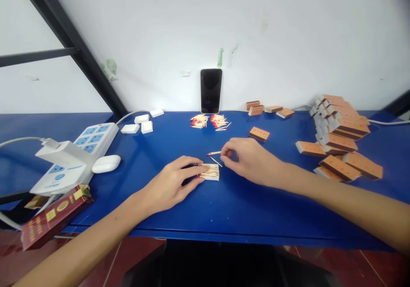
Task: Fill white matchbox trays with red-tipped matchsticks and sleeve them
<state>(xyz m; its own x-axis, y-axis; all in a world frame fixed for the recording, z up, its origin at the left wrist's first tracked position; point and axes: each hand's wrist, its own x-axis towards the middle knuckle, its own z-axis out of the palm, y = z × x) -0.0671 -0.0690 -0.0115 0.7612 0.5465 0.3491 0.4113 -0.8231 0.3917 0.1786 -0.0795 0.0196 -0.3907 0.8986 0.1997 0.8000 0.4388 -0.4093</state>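
Note:
My left hand [176, 179] grips a small white matchbox tray [215, 178] on the blue table, thumb and fingers around its left end. Matches [209, 171] lie lengthwise in the tray. To the tray's upper right, my right hand [240, 158] is closed in a pinch on a red-tipped match [214, 153] that points left. One loose match [215, 162] lies on the table between the tray and the pinched match. Farther back are two heaps of red-headed matches, a left heap [199, 121] and a right heap [219, 121].
A phone [211, 91] leans on the wall. Orange matchboxes [346, 127] are piled at right, with several more [259, 133] behind my right hand. White trays [130, 128] lie back left. A power strip [92, 139], white case [106, 164] and red box [57, 216] occupy the left.

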